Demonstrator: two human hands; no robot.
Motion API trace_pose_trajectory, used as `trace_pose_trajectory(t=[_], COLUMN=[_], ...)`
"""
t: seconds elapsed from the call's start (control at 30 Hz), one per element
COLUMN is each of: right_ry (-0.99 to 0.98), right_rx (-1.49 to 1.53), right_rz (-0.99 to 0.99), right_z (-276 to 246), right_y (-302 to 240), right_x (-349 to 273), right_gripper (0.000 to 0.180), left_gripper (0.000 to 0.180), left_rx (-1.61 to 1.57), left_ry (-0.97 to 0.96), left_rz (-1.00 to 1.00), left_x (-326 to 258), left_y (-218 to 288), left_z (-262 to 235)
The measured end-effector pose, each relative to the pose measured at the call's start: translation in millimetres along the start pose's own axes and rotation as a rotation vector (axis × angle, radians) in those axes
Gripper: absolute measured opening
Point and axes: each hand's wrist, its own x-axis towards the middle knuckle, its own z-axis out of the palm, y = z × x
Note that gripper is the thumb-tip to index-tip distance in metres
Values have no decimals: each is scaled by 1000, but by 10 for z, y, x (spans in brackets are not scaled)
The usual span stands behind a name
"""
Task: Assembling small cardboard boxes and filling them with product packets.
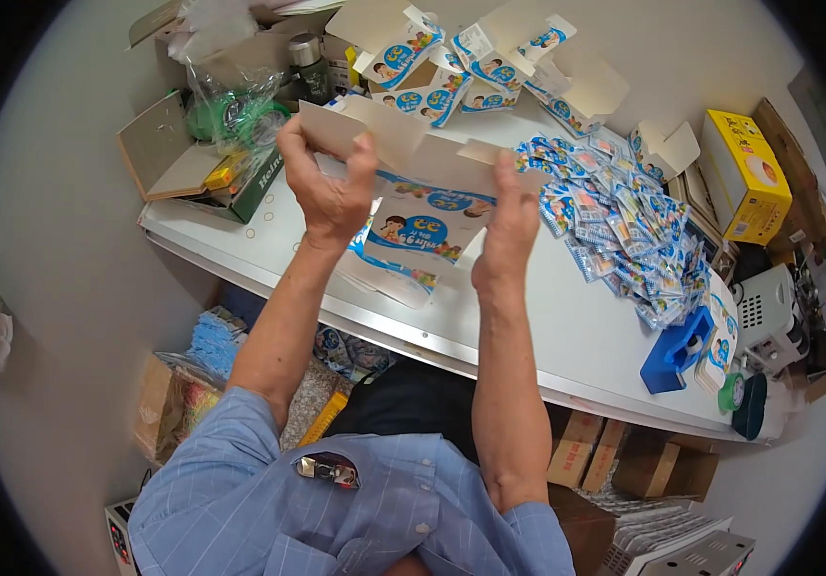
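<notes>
Both hands grip a small white carton (437,163) printed in blue, its pale flaps standing up at the far end. My left hand (329,197) pinches the left side, thumb up against the flap and fingers behind it. On the right side, my right hand (509,230) grips the wall with its thumb upright; its other fingers are mostly hidden. More printed white cardboard (389,278) lies on the table just below the carton. Several open cartons (413,62) of the same print stand at the table's back. A heap of small blue-and-white sachets (624,226) lies to the right.
A blue tape dispenser (674,353) and green tape roll (731,392) sit at the right edge of the white table (470,336). A yellow box (744,178) stands behind them. An open green carton (240,192) with bagged items and a dark flask (309,72) are at the back left.
</notes>
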Motion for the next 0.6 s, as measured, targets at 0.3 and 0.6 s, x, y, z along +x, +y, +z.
trace_pose_trajectory(t=[0.3, 0.6], right_ry=[-137, 293], right_rx=[-26, -364], right_rz=[-492, -183], right_z=[-798, -1531], right_y=[-371, 57], right_x=[-257, -492], right_gripper=[88, 77], left_gripper=[55, 68], left_rx=[-367, -857], left_ry=[7, -615], left_rz=[-37, -531], left_x=[-216, -1362], left_y=[535, 500], left_z=[576, 978])
